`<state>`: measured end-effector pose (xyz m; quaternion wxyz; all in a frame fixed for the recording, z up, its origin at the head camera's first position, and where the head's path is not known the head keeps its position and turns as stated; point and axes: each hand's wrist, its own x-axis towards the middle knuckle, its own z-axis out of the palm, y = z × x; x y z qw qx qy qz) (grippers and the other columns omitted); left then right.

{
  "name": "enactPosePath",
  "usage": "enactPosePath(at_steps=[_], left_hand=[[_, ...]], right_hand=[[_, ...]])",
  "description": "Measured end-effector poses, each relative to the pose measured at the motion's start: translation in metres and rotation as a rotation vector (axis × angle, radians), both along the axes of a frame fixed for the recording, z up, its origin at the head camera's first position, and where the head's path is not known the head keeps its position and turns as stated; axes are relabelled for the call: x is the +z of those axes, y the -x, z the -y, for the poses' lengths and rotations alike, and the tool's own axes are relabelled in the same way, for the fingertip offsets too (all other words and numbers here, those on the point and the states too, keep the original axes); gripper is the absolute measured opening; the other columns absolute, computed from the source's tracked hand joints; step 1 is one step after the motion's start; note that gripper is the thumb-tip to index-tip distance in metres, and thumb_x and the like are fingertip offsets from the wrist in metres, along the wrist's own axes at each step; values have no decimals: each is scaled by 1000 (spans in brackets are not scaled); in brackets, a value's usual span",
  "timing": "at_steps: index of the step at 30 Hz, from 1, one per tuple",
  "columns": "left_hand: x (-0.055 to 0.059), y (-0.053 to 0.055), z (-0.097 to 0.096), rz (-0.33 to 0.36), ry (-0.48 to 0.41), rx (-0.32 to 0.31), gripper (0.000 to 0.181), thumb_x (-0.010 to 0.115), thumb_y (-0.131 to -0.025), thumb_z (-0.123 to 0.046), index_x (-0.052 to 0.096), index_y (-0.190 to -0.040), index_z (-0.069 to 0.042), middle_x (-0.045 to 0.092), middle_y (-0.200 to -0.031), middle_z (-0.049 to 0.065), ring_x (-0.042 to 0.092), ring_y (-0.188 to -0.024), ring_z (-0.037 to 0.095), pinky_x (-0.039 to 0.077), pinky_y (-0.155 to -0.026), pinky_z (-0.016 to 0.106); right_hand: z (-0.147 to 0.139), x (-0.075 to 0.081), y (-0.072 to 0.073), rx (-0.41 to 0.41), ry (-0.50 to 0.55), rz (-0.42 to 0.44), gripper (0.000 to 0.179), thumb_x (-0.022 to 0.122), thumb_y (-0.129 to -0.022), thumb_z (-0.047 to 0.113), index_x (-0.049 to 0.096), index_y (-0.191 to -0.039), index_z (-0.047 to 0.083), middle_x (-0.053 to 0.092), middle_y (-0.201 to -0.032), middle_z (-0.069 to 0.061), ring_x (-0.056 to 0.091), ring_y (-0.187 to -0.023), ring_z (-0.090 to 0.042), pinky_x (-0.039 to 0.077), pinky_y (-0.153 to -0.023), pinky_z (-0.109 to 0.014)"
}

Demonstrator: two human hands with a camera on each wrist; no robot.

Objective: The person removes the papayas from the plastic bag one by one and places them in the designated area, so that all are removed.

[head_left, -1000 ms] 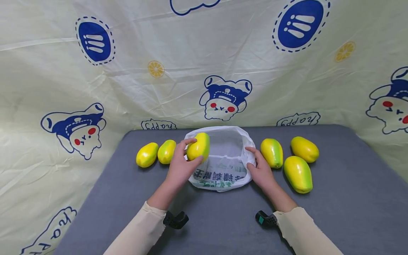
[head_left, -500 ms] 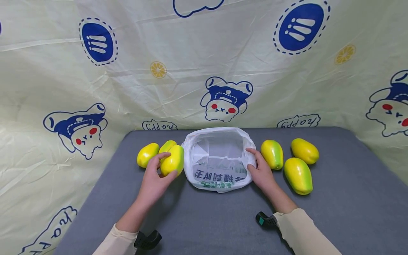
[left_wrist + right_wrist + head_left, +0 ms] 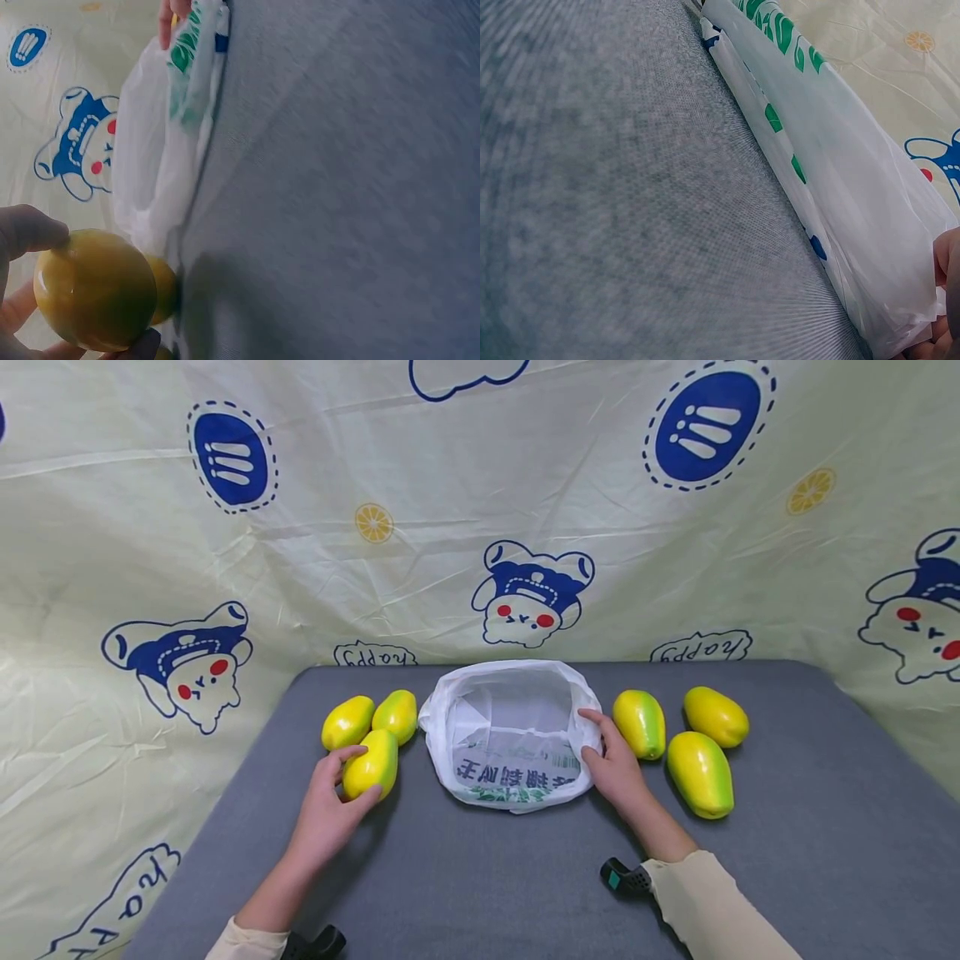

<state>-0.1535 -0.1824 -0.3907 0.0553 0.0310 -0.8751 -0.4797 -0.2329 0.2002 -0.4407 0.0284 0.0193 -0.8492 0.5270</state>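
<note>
My left hand (image 3: 327, 806) grips a glossy yellow-green papaya (image 3: 377, 766) between thumb and fingers, just above the table on the left. In the left wrist view this papaya (image 3: 97, 289) hides part of another yellow one behind it. Two more papayas, one outer (image 3: 348, 723) and one inner (image 3: 396, 717), lie just beyond the held one. At the centre stands a white plastic bag (image 3: 457, 693) with its mouth wide and green and dark print inside. My right hand (image 3: 617, 764) pinches the bag's right rim; in the right wrist view only some fingers (image 3: 946, 259) show at the edge.
Right of the bag lie three papayas: one near the right hand (image 3: 640, 724), one farther back (image 3: 716, 716) and one nearer (image 3: 701, 774). The grey table (image 3: 487, 885) ends at a pale printed cloth (image 3: 420, 585) behind.
My left hand has carried the papaya from over the bag's left rim leftward and toward me, and lower. The bag's left rim has spread outward. My right hand has stayed on the right rim.
</note>
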Motion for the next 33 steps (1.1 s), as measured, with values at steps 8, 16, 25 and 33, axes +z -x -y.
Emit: enactPosePath(at_steps=[8,16,25,33], left_hand=[[-12,2,7,17,42,-14,55,71,-90,-16,49,-140,-11,40,-144,17,43,-123,34,38,-105,52],[-17,1,9,13,82,-29,56,72,-89,-17,49,-140,-10,41,-145,17,43,-124,33,38,-103,52],[-17,1,10,12,93,-32,56,72,-90,-17,48,-140,-9,39,-145,19,42,-125,34,37,-103,52],[-20,1,10,-38,105,-25,58,73,-88,-16,47,-139,-8,40,-144,19,42,-126,35,37,-104,54]], right_hand=[[1,0,0,-5,-2,-3,56,45,-98,5,36,-152,19,30,-162,-13,37,-134,-34,26,-121,-58],[1,1,-1,-4,0,0,56,45,-98,5,36,-152,19,30,-162,-13,36,-135,-34,25,-121,-58],[2,2,-1,-12,-2,9,56,45,-98,5,36,-152,20,30,-162,-13,37,-135,-34,26,-121,-57],[4,3,-1,-16,8,5,56,45,-98,6,35,-152,18,28,-163,-15,36,-137,-35,25,-121,-58]])
